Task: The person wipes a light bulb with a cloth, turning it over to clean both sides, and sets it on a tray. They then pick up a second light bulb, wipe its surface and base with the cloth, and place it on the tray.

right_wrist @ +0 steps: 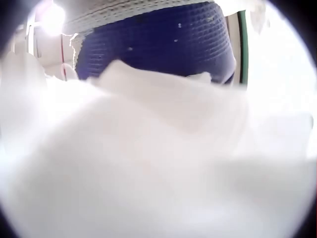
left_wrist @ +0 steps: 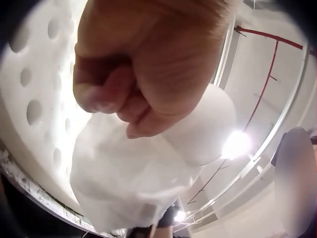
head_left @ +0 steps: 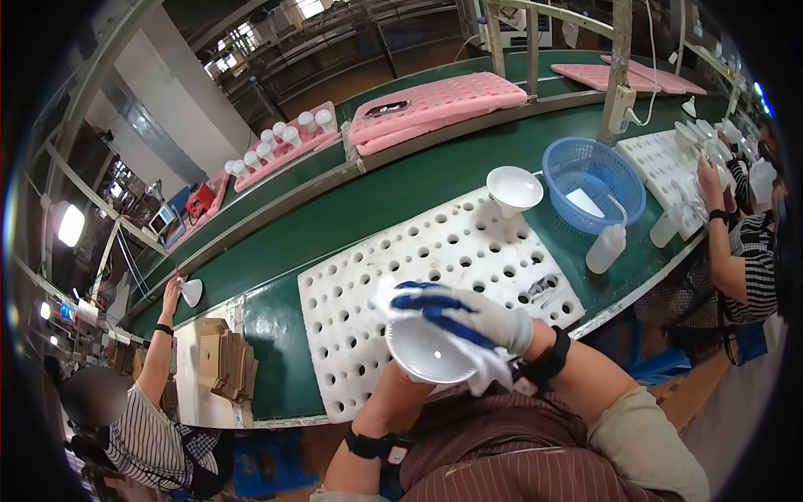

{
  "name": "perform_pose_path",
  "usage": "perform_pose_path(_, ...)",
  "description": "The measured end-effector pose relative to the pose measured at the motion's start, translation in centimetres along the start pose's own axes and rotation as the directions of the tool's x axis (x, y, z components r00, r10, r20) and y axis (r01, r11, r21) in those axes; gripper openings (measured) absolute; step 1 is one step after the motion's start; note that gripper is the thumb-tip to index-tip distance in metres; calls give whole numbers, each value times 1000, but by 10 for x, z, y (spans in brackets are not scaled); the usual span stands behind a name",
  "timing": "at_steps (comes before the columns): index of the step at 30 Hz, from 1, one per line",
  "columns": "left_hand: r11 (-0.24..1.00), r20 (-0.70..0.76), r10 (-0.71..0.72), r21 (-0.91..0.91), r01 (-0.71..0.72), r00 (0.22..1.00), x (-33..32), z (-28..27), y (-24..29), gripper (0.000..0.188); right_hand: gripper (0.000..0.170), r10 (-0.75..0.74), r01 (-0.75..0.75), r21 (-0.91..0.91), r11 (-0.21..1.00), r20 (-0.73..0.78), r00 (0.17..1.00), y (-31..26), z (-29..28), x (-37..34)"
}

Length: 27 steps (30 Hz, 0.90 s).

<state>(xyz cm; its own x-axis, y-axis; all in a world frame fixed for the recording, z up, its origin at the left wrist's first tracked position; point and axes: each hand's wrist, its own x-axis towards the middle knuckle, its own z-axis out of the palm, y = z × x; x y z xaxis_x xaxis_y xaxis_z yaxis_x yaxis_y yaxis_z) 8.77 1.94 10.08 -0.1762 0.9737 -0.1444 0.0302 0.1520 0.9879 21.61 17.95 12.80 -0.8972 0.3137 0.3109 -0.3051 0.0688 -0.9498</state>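
A white reflector lamp [head_left: 431, 351] is held in front of the person's body, its ribbed open side facing up. The bare left hand [left_wrist: 148, 64] has its fingers curled tightly, gripping the lamp from below; the lamp's rim hides most of this hand in the head view. The right hand [head_left: 481, 322], in a white and blue glove [right_wrist: 158, 42], holds a white cloth [head_left: 489, 368] against the lamp's edge. In the left wrist view the cloth [left_wrist: 124, 173] hangs below the fist. Cloth fills most of the right wrist view, hiding the fingertips.
A white foam board [head_left: 335, 293] with holes lies beneath the hands, another lamp [head_left: 514, 189] at its far edge. Blue basket [head_left: 594, 180] and white bottle [head_left: 606, 249] stand to the right. Cardboard pieces [head_left: 226, 360] lie left. People work on both sides; pink trays [head_left: 435, 109] sit behind.
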Motion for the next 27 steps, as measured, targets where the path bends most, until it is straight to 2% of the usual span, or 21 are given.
perform_pose_path(1, 990, -8, -127, 59, 127, 992, -2, 2, 7, 32, 37, 224, -222, 37, 974, -75, 972, 10, -9, -5)
perform_pose_path(3, 984, -38, -154, 84, 157, 987, -2, 0, 10, 33, 34, 203, -241, -158, 958, -222, 954, 18, -12, -17)
perform_pose_path(5, 983, -58, 85, -156, -93, 995, -1, 0, 1, 31, 33, 258, -327, -171, 930, -334, 907, 22, -26, -19)
perform_pose_path(6, 983, -60, 78, -161, -87, 995, 0, -7, -7, 31, 33, 316, -414, -158, 896, -426, 848, 11, -33, -24)
perform_pose_path(7, 976, 5, 89, 201, -88, 996, 2, -20, -16, 30, 34, 135, -205, -106, 973, -455, 880, 3, -32, -24)
perform_pose_path(8, 837, 71, 83, 537, -108, 994, 5, -27, -21, 29, 35, 113, -122, 1, 993, -383, 917, -13, -28, -27)
perform_pose_path(9, 839, 72, 84, 533, -109, 994, 6, -26, -15, 29, 36, 81, -47, 115, 992, -314, 946, -32, -22, -28)
perform_pose_path(10, 879, 7, -45, 476, 37, 999, 6, -23, -4, 29, 37, -79, 52, -144, 988, -185, 980, -38, -14, -26)
perform_pose_path(11, 893, -45, -178, 411, 181, 983, 7, -21, 3, 30, 39, -201, 179, -378, 909, -21, 979, -44, -4, -23)
perform_pose_path(12, 806, 129, 259, 517, -288, 957, 11, -20, -2, 33, 41, -233, 291, -554, 780, 174, 957, -53, 9, -12)
perform_pose_path(13, 560, 269, 630, 491, -667, 728, 20, -19, -10, 36, 39, -288, 362, -693, 623, 226, 930, -46, 25, -9)
perform_pose_path(15, 660, 134, 419, 635, -403, 898, 20, -13, -1, 37, 36, -372, 369, -671, 643, 147, 917, -26, 19, -4)
perform_pose_path(16, 649, 108, 361, 685, -333, 926, 19, -15, -4, 36, 35, -132, 127, -442, 888, 19, 991, -24, 12, 3)
perform_pose_path(17, 635, 78, 286, 731, -250, 955, 12, -17, -8, 36, 34, -15, -51, -295, 954, -217, 976, -6, 11, 0)
perform_pose_path(19, 798, -40, 304, 557, -231, 952, 9, -15, -4, 33, 34, 244, -262, -33, 965, -262, 933, 13, -5, 1)
perform_pose_path(21, 811, -104, 476, 435, -391, 873, 9, -15, 0, 29, 34, 243, -320, -167, 933, -366, 899, 48, -19, -8)
perform_pose_path(23, 925, -147, 377, 111, -363, 914, 16, -22, -28, 22, 32, 116, -298, -266, 917, -536, 836, 68, -26, -22)
perform_pose_path(24, 765, -93, 550, 455, -455, 830, 17, -28, -20, 18, 31, -132, -68, -346, 936, -522, 843, 72, -32, -20)
perform_pose_path(25, 724, -156, 522, 601, -339, 839, 10, -27, -12, 15, 29, 51, -141, -101, 985, -605, 795, 69, -46, -19)
perform_pose_path(26, 651, -140, 602, 656, -382, 786, 17, -28, -23, 15, 29, -187, -87, -416, 905, -574, 797, 86, -65, -25)
perform_pose_path(27, 836, -245, 476, 424, -348, 844, 20, -21, -17, 16, 31, -61, -45, -159, 986, -603, 795, 46, -54, -14)
